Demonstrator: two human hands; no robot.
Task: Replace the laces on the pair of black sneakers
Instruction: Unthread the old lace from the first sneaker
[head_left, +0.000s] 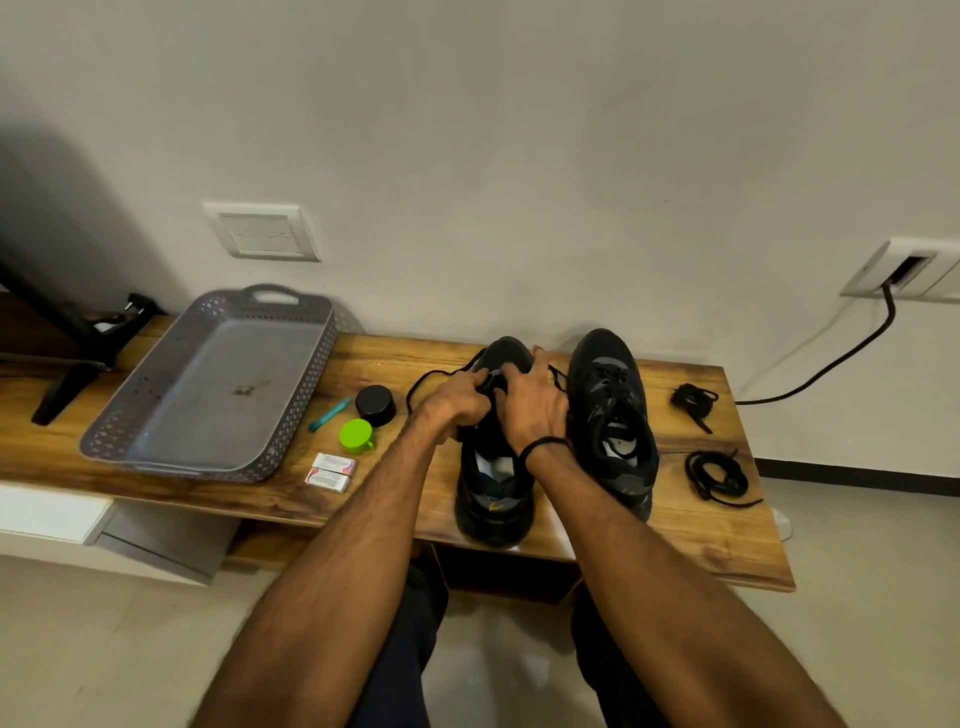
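Working at the toe end of the nearer sneaker (493, 499), both hands are meeting over its lowest eyelets. The left hand (457, 402) is curling its fingers and pinching a black lace (415, 385), which is looping out to the left of the shoe and falling back onto the counter (691, 540). The right hand (535, 410) is draping over the forefoot with its fingers bent round the upper and steadying it. Whether it is also nipping the lace I cannot tell.

Judging progress, the job is looking partly done at most. The throat of this sneaker is gaping open toward the heel with no lace crossing it, so the lace is sitting only in the first eyelets, either just going in or nearly out; the picture is not settling which. The second sneaker (610, 410), just beside it on the right, is showing lace across its tongue, old or new unknown. Two coiled black lace bundles (693, 399) (717, 475) are lying well to the right, untouched.

Both sneakers are standing upright on their soles, long axes running front to back across the counter and roughly parallel. Their toes are pointing away toward the wall (519, 156) and their heels toward the person, the nearer one's heel overhanging the front edge.
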